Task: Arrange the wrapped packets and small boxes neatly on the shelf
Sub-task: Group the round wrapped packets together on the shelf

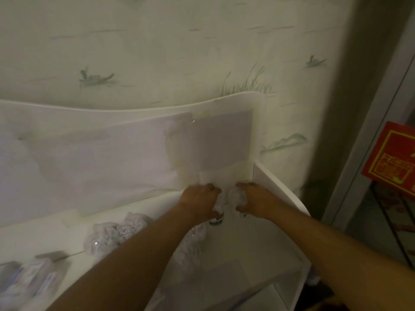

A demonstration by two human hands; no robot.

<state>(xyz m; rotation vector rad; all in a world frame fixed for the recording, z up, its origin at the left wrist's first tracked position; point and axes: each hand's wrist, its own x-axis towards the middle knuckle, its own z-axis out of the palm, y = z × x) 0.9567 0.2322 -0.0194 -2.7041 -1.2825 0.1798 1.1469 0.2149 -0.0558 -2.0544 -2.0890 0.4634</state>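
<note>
White shelf (258, 239), top surface, set against pale wallpaper with faint green grass and leaf prints (157, 52); frame dim and slightly blurred.

Item 1: wrapped packet (236, 197), clear crinkled film over a white ruffled filling, centre right of frame, near the shelf's back right corner. Right hand (254, 202) curls round it from the right, thumb at the near side.

Item 2: wrapped packet (218, 213), similar film, a dark-banded label showing at its lower end, just left of item 1. Left hand (201, 199) grips it from the left, fingers curled over its top. The two packets sit close together; whether they touch cannot be told.

Item 3: further wrapped packets (116, 232), same clear film and white ruffles, in a loose cluster at lower centre, partly hidden under the left forearm.

Item 4: small boxes (29, 279), pale with bluish print, blurred, lying at lower left of frame.

Edges: curved white back panel (134, 106) with translucent sheeting taped across it rises behind the shelf; a low white side wall (278, 187) closes the right edge just beside the right hand. Bare shelf surface lies in front of the hands, toward lower right.

Beyond: red printed box (390, 156) at far right of frame, past a grey door frame (363, 131).
</note>
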